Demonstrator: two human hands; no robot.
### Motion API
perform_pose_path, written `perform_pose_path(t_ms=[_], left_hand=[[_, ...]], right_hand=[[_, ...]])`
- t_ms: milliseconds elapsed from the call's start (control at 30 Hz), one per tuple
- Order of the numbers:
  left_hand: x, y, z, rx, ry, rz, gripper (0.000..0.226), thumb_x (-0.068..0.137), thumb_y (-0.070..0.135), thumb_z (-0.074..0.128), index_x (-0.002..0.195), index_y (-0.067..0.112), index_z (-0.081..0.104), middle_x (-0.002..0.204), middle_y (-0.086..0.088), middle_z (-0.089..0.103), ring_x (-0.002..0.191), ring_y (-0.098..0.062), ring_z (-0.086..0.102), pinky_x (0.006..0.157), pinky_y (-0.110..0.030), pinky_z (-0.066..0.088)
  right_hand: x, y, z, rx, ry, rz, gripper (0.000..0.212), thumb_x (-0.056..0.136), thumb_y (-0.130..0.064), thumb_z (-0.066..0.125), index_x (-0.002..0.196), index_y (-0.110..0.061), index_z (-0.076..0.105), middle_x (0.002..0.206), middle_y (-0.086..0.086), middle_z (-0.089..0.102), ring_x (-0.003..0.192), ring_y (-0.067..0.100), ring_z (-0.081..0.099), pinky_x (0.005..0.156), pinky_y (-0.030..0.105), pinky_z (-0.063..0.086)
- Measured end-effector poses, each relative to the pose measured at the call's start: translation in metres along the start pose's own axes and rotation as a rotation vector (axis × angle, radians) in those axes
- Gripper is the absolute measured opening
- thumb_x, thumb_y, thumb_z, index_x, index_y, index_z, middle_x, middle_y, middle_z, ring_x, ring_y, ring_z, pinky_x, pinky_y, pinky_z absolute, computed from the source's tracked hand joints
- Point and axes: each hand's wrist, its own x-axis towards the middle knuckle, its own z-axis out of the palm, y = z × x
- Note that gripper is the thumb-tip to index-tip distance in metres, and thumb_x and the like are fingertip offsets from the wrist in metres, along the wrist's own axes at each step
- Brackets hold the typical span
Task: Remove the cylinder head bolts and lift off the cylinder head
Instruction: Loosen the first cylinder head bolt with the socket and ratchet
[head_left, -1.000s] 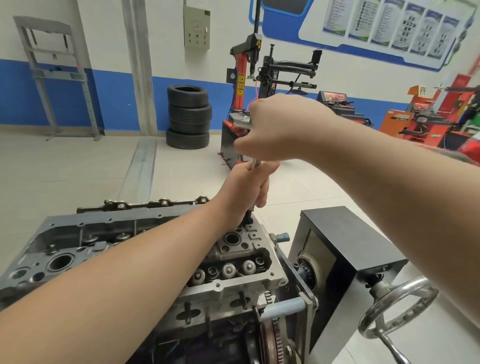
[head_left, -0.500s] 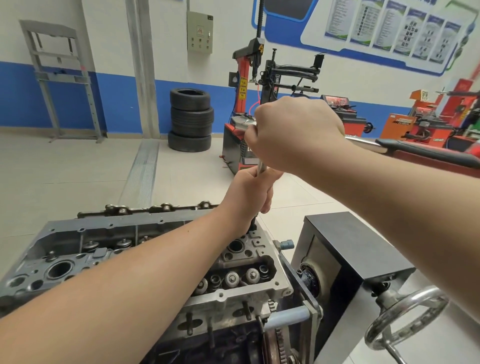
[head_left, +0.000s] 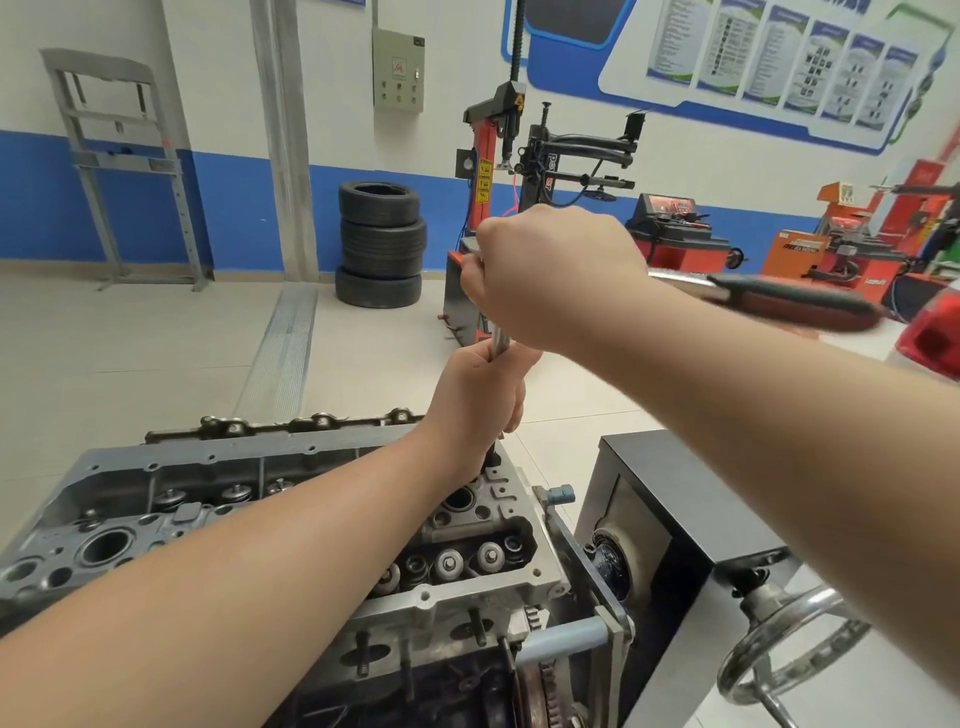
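The grey cylinder head (head_left: 483, 525) sits on the engine, which is mounted on a stand, valve gear exposed. A long chrome extension bar (head_left: 501, 340) stands upright over the head's far right corner, its dark socket end (head_left: 492, 460) down at the head. My left hand (head_left: 480, 400) grips the lower bar. My right hand (head_left: 550, 270) grips the ratchet head on top of it. The ratchet's dark handle (head_left: 789, 304) sticks out to the right behind my right forearm. The bolt itself is hidden under the socket.
The black engine-stand box (head_left: 691, 499) with a chrome handwheel (head_left: 779, 654) stands close on the right. Beyond are a stack of tyres (head_left: 381, 244), a tyre changer (head_left: 498, 171) and red machines (head_left: 831, 254) along the wall.
The ratchet handle has swung out to the right from behind my right arm and shows longer now. Both hands keep their hold on the tool.
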Motion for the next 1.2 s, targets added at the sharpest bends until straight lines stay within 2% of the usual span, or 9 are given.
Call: perform_pose_path(t_ms=[67, 200, 367, 467, 567, 767, 933, 1100, 1200], left_hand=[[-0.001, 0.0, 0.003, 0.022, 0.029, -0.008, 0.04, 0.068, 0.043, 0.053, 0.054, 0.008, 0.041, 0.042, -0.005, 0.038, 0.041, -0.019, 0.036, 0.048, -0.027, 0.037], [0.002, -0.004, -0.004, 0.113, 0.037, -0.034, 0.034, 0.093, 0.012, 0.049, 0.06, 0.01, 0.046, 0.039, 0.003, 0.044, 0.033, -0.01, 0.039, 0.043, -0.021, 0.038], [0.002, -0.002, -0.017, -0.051, -0.17, 0.034, 0.045, 0.102, 0.032, 0.063, 0.062, 0.015, 0.052, 0.051, -0.011, 0.052, 0.049, -0.024, 0.047, 0.059, -0.033, 0.046], [0.002, -0.002, -0.015, -0.067, -0.213, -0.007, 0.05, 0.103, 0.029, 0.062, 0.057, 0.017, 0.046, 0.052, -0.013, 0.048, 0.047, -0.024, 0.042, 0.051, -0.028, 0.044], [0.003, -0.004, -0.01, -0.073, -0.17, -0.013, 0.054, 0.099, 0.022, 0.058, 0.05, 0.023, 0.035, 0.047, -0.004, 0.033, 0.043, -0.02, 0.028, 0.046, -0.027, 0.034], [0.001, -0.007, -0.012, -0.013, -0.14, 0.031, 0.036, 0.082, 0.031, 0.059, 0.05, 0.029, 0.043, 0.046, 0.001, 0.038, 0.043, -0.017, 0.035, 0.047, -0.026, 0.04], [0.001, -0.007, -0.017, -0.021, -0.242, 0.034, 0.042, 0.098, 0.036, 0.062, 0.058, 0.026, 0.054, 0.053, -0.005, 0.045, 0.05, -0.022, 0.041, 0.061, -0.037, 0.041], [0.0, -0.005, -0.025, -0.084, -0.35, -0.004, 0.048, 0.1, 0.055, 0.051, 0.084, 0.011, 0.057, 0.064, -0.009, 0.052, 0.061, -0.025, 0.047, 0.073, -0.043, 0.038], [-0.001, -0.005, -0.022, -0.067, -0.368, 0.024, 0.05, 0.098, 0.06, 0.054, 0.078, 0.014, 0.05, 0.062, -0.005, 0.046, 0.059, -0.023, 0.042, 0.067, -0.039, 0.037]], right_hand=[[0.005, -0.011, -0.006, -0.053, -0.118, 0.088, 0.01, 0.099, -0.023, 0.05, 0.093, -0.016, 0.053, 0.075, 0.005, 0.04, 0.08, 0.037, 0.053, 0.059, 0.039, 0.036], [0.005, -0.023, -0.009, -0.059, -0.119, 0.1, 0.008, 0.097, -0.019, 0.051, 0.09, -0.016, 0.053, 0.073, 0.006, 0.045, 0.06, 0.029, 0.046, 0.049, 0.034, 0.029], [-0.009, 0.008, -0.001, 0.218, 0.052, -0.055, 0.037, 0.097, -0.053, 0.04, 0.079, -0.024, 0.056, 0.07, -0.004, 0.057, 0.073, 0.026, 0.057, 0.057, 0.033, 0.039], [-0.012, 0.017, 0.001, 0.392, 0.017, -0.056, 0.034, 0.098, -0.053, 0.043, 0.082, -0.026, 0.058, 0.074, -0.005, 0.064, 0.08, 0.021, 0.059, 0.068, 0.035, 0.047], [-0.006, 0.009, 0.0, 0.243, -0.031, -0.028, 0.039, 0.103, -0.055, 0.035, 0.082, -0.028, 0.053, 0.079, -0.004, 0.058, 0.084, 0.028, 0.058, 0.062, 0.036, 0.037], [-0.007, -0.017, -0.005, 0.077, -0.053, 0.084, 0.043, 0.105, -0.059, 0.033, 0.093, -0.022, 0.051, 0.074, 0.001, 0.043, 0.065, 0.025, 0.046, 0.052, 0.033, 0.024], [-0.015, 0.016, -0.004, 0.359, -0.045, -0.054, 0.039, 0.103, -0.062, 0.038, 0.084, -0.032, 0.053, 0.082, -0.009, 0.06, 0.086, 0.021, 0.057, 0.075, 0.038, 0.046], [-0.006, 0.036, -0.01, 0.522, -0.331, -0.075, 0.039, 0.106, -0.06, 0.041, 0.136, -0.039, 0.052, 0.133, -0.007, 0.052, 0.114, 0.018, 0.053, 0.095, 0.04, 0.043], [-0.006, 0.049, -0.028, 0.562, -0.442, -0.022, 0.053, 0.099, -0.054, 0.061, 0.148, -0.04, 0.046, 0.136, -0.01, 0.055, 0.112, 0.015, 0.058, 0.089, 0.032, 0.042]])
